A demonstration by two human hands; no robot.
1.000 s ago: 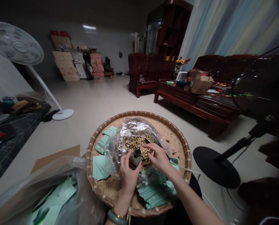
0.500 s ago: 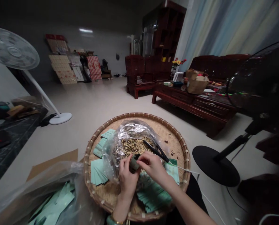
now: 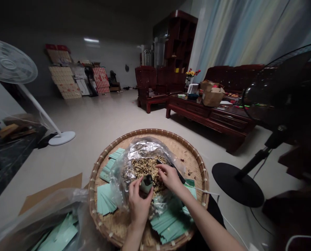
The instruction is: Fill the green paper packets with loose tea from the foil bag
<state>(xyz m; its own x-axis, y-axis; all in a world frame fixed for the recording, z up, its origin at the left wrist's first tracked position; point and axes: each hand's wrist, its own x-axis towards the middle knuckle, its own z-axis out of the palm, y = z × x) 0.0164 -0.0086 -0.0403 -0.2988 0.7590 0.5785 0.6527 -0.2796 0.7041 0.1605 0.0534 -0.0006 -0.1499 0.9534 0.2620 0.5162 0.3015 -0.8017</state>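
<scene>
Head view: green pouch (image 3: 146, 187) pinched in left hand (image 3: 139, 204), just beside loosely parted right hand (image 3: 172, 179)

I watch through one head-worn camera set above the near edge of the woven tray (image 3: 206, 176), close to the left hand (image 3: 139, 205) and right hand (image 3: 171, 178), facing forward and down, its view running past the far edge to the back wall (image 3: 113, 48).

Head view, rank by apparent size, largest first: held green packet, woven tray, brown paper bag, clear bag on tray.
1. Woven tray
2. Clear bag
3. Brown paper bag
4. Held green packet
</scene>
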